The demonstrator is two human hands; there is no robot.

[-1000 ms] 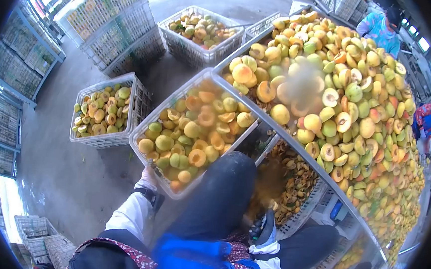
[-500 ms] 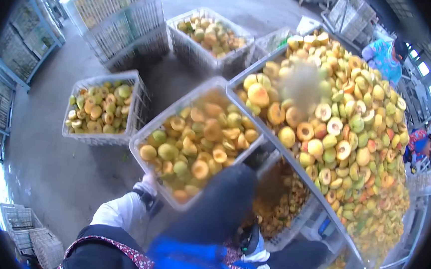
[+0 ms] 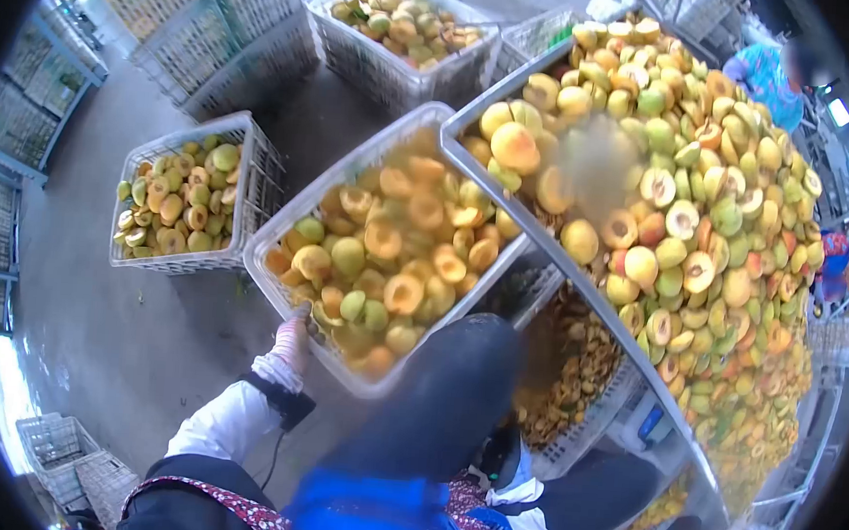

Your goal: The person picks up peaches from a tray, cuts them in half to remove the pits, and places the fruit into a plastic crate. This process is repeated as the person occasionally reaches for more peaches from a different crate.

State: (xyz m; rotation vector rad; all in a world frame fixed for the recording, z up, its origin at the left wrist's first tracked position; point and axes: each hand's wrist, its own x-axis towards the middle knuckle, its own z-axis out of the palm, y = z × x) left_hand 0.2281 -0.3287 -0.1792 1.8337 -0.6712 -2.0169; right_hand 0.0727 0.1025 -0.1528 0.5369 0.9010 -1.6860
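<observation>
My left hand (image 3: 291, 341) is at the near left side of a white crate (image 3: 272, 225) filled with halved yellow-orange fruit (image 3: 375, 271). Its fingers meet the crate's rim and are partly hidden there. My right hand is hidden beside my right thigh; only a dark strap and a white sleeve (image 3: 526, 499) show. To the right of the crate stands a metal-edged table (image 3: 581, 281) heaped with fruit halves (image 3: 699, 274). Below the table edge sits another crate (image 3: 585, 434) of small brown pieces.
A smaller crate of fruit (image 3: 183, 266) stands on the floor at left, another (image 3: 399, 71) behind. Stacked crates (image 3: 214, 43) rise at back left, and empty crates (image 3: 66, 457) lie at lower left. A co-worker (image 3: 767, 82) is beyond the heap.
My left hand has come more clearly into view at the crate's side. The view has shifted, and the crates and heap appear slightly higher or larger in it.
</observation>
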